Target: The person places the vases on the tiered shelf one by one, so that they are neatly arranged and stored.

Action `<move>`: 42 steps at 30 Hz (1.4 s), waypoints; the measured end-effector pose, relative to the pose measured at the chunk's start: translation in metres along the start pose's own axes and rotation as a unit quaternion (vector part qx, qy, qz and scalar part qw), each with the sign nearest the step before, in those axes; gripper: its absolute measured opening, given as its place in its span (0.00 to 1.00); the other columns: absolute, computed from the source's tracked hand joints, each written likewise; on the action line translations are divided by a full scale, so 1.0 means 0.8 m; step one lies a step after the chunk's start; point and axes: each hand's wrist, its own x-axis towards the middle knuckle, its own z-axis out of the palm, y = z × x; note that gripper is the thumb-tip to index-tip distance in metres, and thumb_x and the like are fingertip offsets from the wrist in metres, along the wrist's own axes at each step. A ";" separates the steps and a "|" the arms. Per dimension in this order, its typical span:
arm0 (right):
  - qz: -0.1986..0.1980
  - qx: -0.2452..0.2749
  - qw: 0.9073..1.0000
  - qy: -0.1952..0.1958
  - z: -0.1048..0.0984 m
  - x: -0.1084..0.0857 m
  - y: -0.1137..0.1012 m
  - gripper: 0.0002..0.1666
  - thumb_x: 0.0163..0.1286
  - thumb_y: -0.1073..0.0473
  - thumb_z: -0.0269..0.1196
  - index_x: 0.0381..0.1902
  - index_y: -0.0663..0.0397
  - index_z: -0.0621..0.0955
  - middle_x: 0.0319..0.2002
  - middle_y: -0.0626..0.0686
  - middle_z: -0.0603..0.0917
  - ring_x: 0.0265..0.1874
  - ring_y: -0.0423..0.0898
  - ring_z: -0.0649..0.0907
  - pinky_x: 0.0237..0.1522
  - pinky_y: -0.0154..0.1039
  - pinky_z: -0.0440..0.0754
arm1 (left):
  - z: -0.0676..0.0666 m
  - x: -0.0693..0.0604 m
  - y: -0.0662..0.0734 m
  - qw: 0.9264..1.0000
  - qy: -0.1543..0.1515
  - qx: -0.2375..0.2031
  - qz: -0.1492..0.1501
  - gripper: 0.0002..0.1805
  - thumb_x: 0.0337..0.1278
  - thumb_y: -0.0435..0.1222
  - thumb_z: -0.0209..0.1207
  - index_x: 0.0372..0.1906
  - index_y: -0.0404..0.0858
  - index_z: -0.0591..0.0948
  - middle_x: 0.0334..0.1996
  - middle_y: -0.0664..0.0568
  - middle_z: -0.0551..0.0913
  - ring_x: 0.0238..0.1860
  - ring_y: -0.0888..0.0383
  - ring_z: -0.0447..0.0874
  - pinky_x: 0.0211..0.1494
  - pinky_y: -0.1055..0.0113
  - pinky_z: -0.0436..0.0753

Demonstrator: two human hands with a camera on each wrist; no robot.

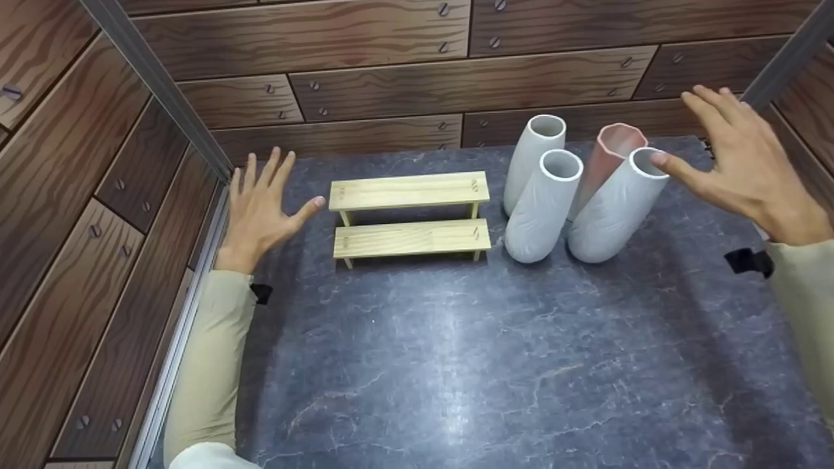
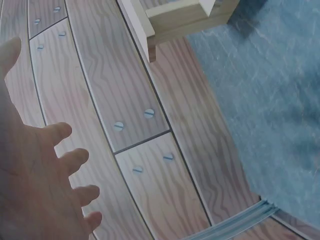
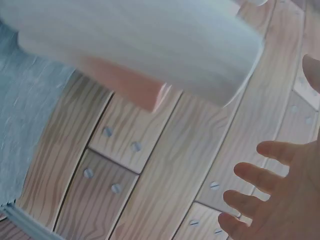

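My left hand (image 1: 259, 212) is spread with nothing in it, left of a two-step wooden stand (image 1: 410, 238). Part of that stand (image 2: 190, 17) shows at the top of the left wrist view. On the right, my other hand (image 1: 749, 159) is also spread and holds nothing; its thumb overlaps the rim of the nearest white vase (image 1: 616, 212) in the head view, and I cannot tell if they touch. Beside that vase stand another front white vase (image 1: 541, 215), a rear white vase (image 1: 531, 153) and a pink vase (image 1: 603, 163), which is partly hidden.
Dark marbled tabletop (image 1: 404, 365) lies under everything. Wood-patterned panels (image 1: 378, 94) rise behind it and at both sides. A grey metal post (image 1: 159, 85) stands at the back left corner, and a metal rail (image 1: 176, 352) runs along the left edge.
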 end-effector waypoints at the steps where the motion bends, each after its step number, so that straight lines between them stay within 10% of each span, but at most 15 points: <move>1: -0.003 0.008 1.000 0.011 0.000 -0.003 -0.004 0.55 0.72 0.34 0.66 0.85 0.55 0.61 0.84 0.64 0.59 0.85 0.67 0.53 0.87 0.66 0.44 | 0.002 -0.002 -0.001 1.000 0.000 -0.004 0.001 0.58 0.63 0.79 0.47 0.89 0.52 0.51 0.88 0.48 0.48 0.88 0.36 0.35 0.89 0.38 0.33; 12: -0.052 0.086 0.992 0.079 0.009 -0.026 -0.042 0.57 0.58 0.47 0.79 0.82 0.51 0.69 0.79 0.64 0.70 0.80 0.65 0.66 0.82 0.70 0.59 | 0.016 -0.028 -0.007 1.000 0.008 -0.026 -0.004 0.56 0.66 0.75 0.51 0.88 0.50 0.54 0.87 0.46 0.51 0.87 0.34 0.40 0.89 0.35 0.35; 19: -0.096 0.116 0.982 0.117 0.026 -0.036 -0.058 0.57 0.50 0.57 0.83 0.78 0.52 0.73 0.72 0.65 0.77 0.70 0.66 0.76 0.79 0.32 0.65 | 0.037 -0.037 -0.009 0.997 0.008 -0.073 -0.011 0.55 0.66 0.73 0.55 0.87 0.47 0.58 0.86 0.42 0.56 0.86 0.31 0.45 0.88 0.32 0.42; 24: -0.115 0.128 0.977 0.130 0.046 -0.044 -0.066 0.55 0.49 0.62 0.83 0.76 0.58 0.75 0.67 0.66 0.80 0.62 0.65 0.80 0.72 0.27 0.68 | 0.055 -0.044 -0.008 0.994 -0.013 -0.110 -0.025 0.54 0.67 0.71 0.57 0.87 0.46 0.57 0.85 0.41 0.56 0.85 0.31 0.48 0.86 0.29 0.46; 42: -0.089 0.198 0.967 0.131 0.114 -0.057 -0.088 0.51 0.54 0.67 0.81 0.75 0.65 0.72 0.67 0.64 0.80 0.62 0.62 0.82 0.69 0.26 0.76 | 0.114 -0.060 0.006 0.953 -0.047 -0.287 -0.089 0.47 0.74 0.57 0.62 0.86 0.39 0.58 0.82 0.38 0.63 0.79 0.35 0.66 0.81 0.36 0.69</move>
